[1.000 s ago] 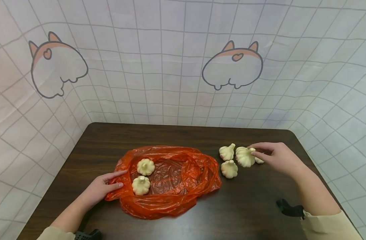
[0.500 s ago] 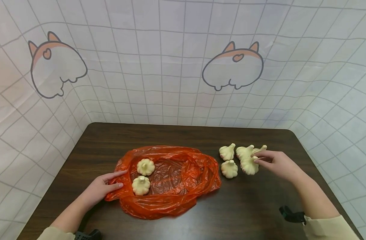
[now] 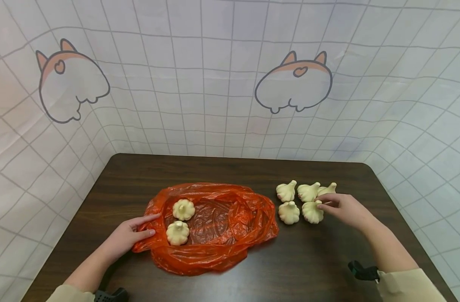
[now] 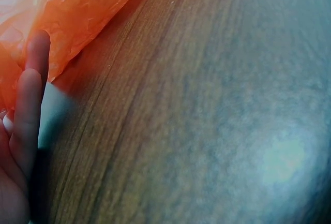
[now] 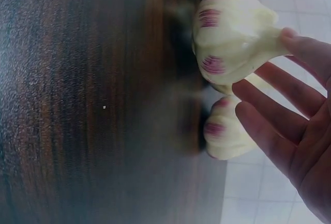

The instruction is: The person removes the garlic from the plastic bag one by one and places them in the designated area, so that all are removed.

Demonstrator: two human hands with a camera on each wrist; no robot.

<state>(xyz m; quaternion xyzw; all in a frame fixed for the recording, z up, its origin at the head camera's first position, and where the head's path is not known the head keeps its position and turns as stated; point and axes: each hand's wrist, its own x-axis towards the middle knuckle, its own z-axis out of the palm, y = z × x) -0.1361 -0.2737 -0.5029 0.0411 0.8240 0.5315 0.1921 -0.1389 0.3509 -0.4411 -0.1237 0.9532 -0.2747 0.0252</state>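
My right hand (image 3: 341,209) pinches the stem of a pale garlic bulb (image 3: 312,213) between thumb and fingers. In the right wrist view, that garlic bulb (image 5: 232,43) shows purple streaks, and its stem meets the thumb tip. Three more bulbs stand beside and behind it, including the rear right garlic bulb (image 3: 326,188), partly hidden by the hand. My left hand (image 3: 126,237) holds the left edge of a crumpled red plastic bag (image 3: 211,264), thumb on top. Inside the open bag, two garlic bulbs (image 3: 178,233) sit at the left. Two fingers (image 4: 28,100) lie straight against the plastic (image 4: 88,17).
Everything rests on a dark wood-grain table (image 3: 290,260). A white gridded curtain (image 3: 214,105) with cartoon dog prints rises behind the table and along both sides. Black straps (image 3: 363,271) show at the wrists near the sleeves.
My right hand has drawn its garlic bulb toward the near side, down beside the front bulb, uncovering the bulbs behind. The left hand and the bag have stayed in place.
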